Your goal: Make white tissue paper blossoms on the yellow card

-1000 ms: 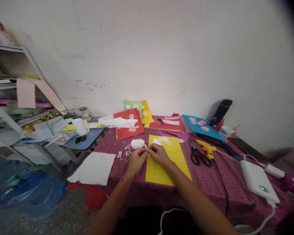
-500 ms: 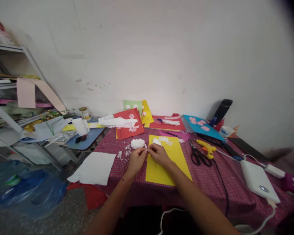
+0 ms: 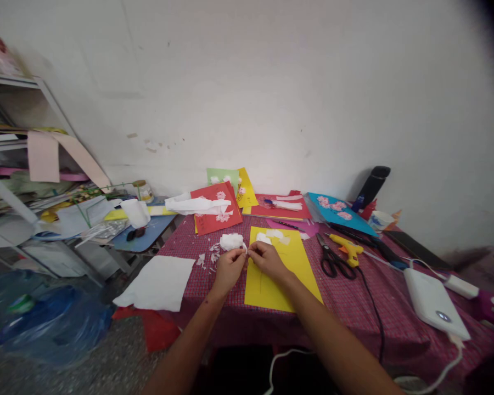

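My left hand [image 3: 229,269] and my right hand [image 3: 267,259] meet at the left edge of a yellow paper sheet [image 3: 280,274] on the chequered red tablecloth [image 3: 354,302]. Both hands pinch a small white tissue scrap [image 3: 245,248] between their fingertips. A crumpled white tissue ball [image 3: 231,241] lies just beyond my left hand, with small white snippets [image 3: 209,257] beside it. More white tissue pieces [image 3: 271,236] rest on the top of the yellow sheet.
Black scissors [image 3: 331,259] and a yellow glue gun [image 3: 346,248] lie right of the sheet. Red [image 3: 216,211], blue [image 3: 337,214] and other coloured cards line the back. A white power adapter [image 3: 434,304] sits at right. A white sheet [image 3: 158,282] overhangs the table's left edge; a cluttered shelf [image 3: 24,181] stands left.
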Action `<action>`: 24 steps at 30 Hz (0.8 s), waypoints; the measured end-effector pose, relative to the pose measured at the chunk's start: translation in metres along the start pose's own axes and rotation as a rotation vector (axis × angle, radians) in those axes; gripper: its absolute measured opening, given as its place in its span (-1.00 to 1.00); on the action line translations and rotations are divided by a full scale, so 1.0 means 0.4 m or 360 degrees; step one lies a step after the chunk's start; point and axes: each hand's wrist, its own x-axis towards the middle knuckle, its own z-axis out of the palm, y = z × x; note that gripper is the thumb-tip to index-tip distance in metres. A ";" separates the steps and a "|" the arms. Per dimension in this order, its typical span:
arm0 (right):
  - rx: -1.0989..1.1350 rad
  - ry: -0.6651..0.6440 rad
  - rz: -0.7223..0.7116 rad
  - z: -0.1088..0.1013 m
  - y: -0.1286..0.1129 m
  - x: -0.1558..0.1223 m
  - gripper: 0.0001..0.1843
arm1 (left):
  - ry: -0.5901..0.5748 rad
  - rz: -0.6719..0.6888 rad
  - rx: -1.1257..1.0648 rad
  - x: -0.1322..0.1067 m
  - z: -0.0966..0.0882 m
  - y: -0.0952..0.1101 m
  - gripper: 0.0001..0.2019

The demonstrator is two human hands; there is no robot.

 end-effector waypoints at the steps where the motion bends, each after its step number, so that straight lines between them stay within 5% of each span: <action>1: -0.0001 0.0002 -0.0001 0.000 0.000 0.000 -0.88 | 0.0003 -0.0002 0.0004 0.000 0.000 0.000 -0.76; 24: -0.0274 -0.0033 -0.0148 -0.004 -0.019 -0.007 -0.93 | 0.0029 -0.0122 -0.0080 0.005 -0.001 -0.024 -0.72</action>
